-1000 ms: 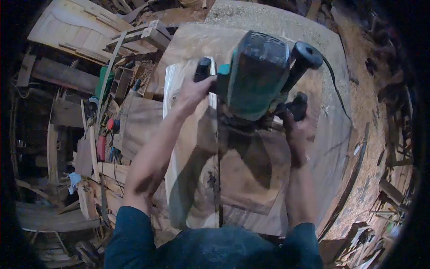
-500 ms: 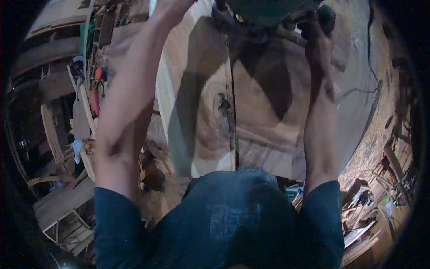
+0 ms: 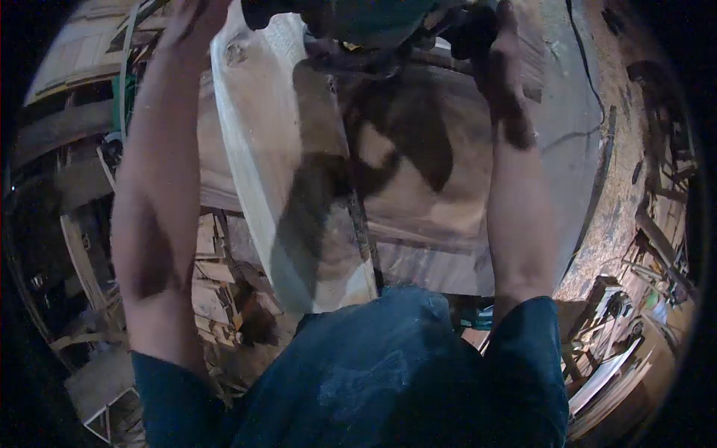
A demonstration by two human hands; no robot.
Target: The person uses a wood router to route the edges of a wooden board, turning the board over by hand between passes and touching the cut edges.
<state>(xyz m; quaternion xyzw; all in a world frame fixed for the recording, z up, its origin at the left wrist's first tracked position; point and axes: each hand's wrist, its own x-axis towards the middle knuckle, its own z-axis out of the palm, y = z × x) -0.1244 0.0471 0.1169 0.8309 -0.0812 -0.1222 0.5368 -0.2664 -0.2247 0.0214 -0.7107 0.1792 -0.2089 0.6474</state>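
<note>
At the top edge, my right hand (image 3: 507,41) is closed around the black handle of a dark green power tool (image 3: 366,21). Its upper part is cut off by the frame, so I cannot tell the exact kind. My left arm (image 3: 160,164) reaches up to the top left, where the hand is cut off and its fingers are hidden. Under the tool lies a wooden board (image 3: 258,142) with a pale, uneven left edge. A wider brown board (image 3: 426,213) lies beside it, with a dark seam between them. Shadows of the tool and arms fall across both boards.
On the right stand a greyish slab (image 3: 556,179) with a dark crack and a rough, sunlit-looking wood edge (image 3: 609,201). Offcuts (image 3: 616,366) pile at the lower right. Wooden pieces (image 3: 82,261) and slats lie on the left. My shirt (image 3: 366,373) touches the near board ends.
The view has shifted, so the boards' far left part now shows more. The tool and both arms appear further left in view, and my left hand is further from the tool.
</note>
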